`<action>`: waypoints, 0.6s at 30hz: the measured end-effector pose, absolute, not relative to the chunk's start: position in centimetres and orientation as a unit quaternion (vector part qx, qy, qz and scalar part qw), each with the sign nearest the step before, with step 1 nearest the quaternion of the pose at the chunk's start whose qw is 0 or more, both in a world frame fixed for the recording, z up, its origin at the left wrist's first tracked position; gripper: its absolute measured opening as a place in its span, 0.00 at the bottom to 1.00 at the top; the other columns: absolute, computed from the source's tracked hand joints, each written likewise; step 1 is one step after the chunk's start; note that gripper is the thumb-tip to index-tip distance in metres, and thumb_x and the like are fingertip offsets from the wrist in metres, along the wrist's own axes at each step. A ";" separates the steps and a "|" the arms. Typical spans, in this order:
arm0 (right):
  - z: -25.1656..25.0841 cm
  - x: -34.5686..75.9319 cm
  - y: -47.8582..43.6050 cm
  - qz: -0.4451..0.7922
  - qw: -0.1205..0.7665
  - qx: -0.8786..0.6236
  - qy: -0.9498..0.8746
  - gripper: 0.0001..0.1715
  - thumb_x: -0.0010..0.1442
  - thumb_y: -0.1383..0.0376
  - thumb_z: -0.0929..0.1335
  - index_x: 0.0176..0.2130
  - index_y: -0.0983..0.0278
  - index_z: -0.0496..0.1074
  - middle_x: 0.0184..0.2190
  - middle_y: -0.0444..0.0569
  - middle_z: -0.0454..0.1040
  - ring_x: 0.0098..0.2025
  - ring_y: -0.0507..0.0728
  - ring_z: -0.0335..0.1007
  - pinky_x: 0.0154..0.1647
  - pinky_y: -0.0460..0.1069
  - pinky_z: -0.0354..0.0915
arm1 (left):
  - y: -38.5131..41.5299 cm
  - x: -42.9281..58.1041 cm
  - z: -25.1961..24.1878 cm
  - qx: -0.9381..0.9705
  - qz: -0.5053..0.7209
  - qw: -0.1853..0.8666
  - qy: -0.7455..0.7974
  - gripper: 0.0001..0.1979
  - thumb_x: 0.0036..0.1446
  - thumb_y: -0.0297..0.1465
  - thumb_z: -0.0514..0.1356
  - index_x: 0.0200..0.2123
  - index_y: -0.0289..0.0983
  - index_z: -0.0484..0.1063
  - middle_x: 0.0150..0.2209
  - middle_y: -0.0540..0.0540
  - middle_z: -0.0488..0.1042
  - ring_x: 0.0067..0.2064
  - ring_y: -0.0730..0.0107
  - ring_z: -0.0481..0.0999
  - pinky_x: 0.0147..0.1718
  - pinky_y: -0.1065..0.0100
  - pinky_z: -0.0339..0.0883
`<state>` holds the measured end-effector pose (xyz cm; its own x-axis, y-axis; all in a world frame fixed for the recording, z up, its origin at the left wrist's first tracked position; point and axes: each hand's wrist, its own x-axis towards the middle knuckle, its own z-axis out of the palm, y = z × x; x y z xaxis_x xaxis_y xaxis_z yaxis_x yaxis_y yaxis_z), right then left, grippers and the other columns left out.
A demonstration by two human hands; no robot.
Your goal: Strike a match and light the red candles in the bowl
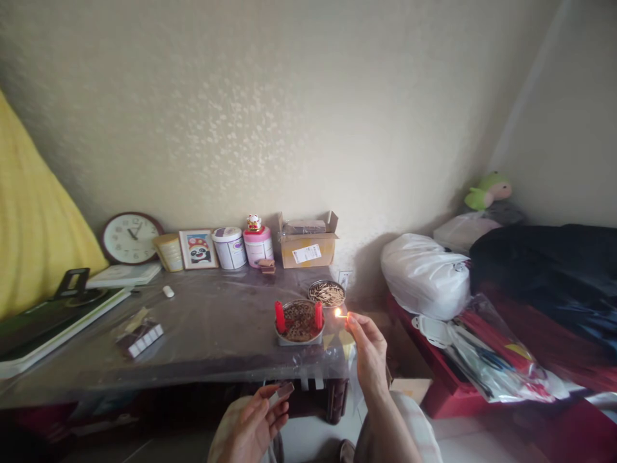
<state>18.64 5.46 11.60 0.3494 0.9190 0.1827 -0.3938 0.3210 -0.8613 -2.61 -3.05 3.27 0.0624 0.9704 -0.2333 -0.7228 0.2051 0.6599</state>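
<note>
Right grip [372, 350] pinches a lit match [342, 315] beside table edge [339, 361]; left grip [254, 418] clasps matchbox [281, 394].

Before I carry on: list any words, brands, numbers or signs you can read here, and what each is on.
"12": near the top of the clock; its other numerals are too soft to quote surely.
Label on the cardboard box: too small to read.
Print on the white canister and pink canister: too blurred.
Matchbox: nothing readable.
</note>
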 end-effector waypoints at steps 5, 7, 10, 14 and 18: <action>11.9 18.4 6.3 0.450 0.722 -0.375 -0.368 0.14 0.45 0.58 0.77 0.28 0.63 0.75 0.26 0.42 0.75 0.30 0.50 0.67 0.33 0.45 0.62 | -2.8 -2.5 2.9 0.163 0.602 0.706 0.336 0.16 0.40 0.34 0.73 0.34 0.34 0.79 0.36 0.38 0.83 0.36 0.61 0.80 0.37 0.64 0.73; 12.0 18.3 6.7 0.451 0.719 -0.377 -0.371 0.14 0.44 0.58 0.77 0.28 0.64 0.75 0.25 0.42 0.75 0.28 0.50 0.66 0.32 0.45 0.61 | -2.8 -2.5 2.9 0.162 0.601 0.708 0.333 0.17 0.39 0.35 0.73 0.34 0.34 0.79 0.36 0.38 0.83 0.36 0.61 0.80 0.36 0.64 0.73; 12.1 18.2 7.2 0.453 0.713 -0.381 -0.376 0.14 0.44 0.58 0.77 0.28 0.64 0.75 0.25 0.42 0.74 0.28 0.50 0.64 0.32 0.45 0.60 | -2.8 -2.5 3.0 0.166 0.605 0.705 0.330 0.16 0.40 0.34 0.73 0.35 0.34 0.79 0.37 0.37 0.83 0.36 0.61 0.80 0.36 0.64 0.73; 12.3 18.0 7.8 0.455 0.706 -0.385 -0.383 0.14 0.44 0.58 0.77 0.28 0.64 0.76 0.26 0.42 0.73 0.28 0.50 0.64 0.33 0.46 0.61 | -2.7 -2.7 2.9 0.175 0.598 0.713 0.321 0.16 0.42 0.34 0.72 0.35 0.35 0.79 0.37 0.38 0.83 0.36 0.61 0.80 0.37 0.64 0.73; 12.3 17.8 8.4 0.454 0.700 -0.386 -0.393 0.14 0.45 0.58 0.77 0.28 0.64 0.75 0.26 0.42 0.73 0.29 0.50 0.64 0.34 0.46 0.61 | -2.4 -3.0 2.4 0.174 0.589 0.722 0.317 0.15 0.43 0.34 0.72 0.36 0.35 0.79 0.38 0.38 0.83 0.37 0.62 0.79 0.38 0.64 0.73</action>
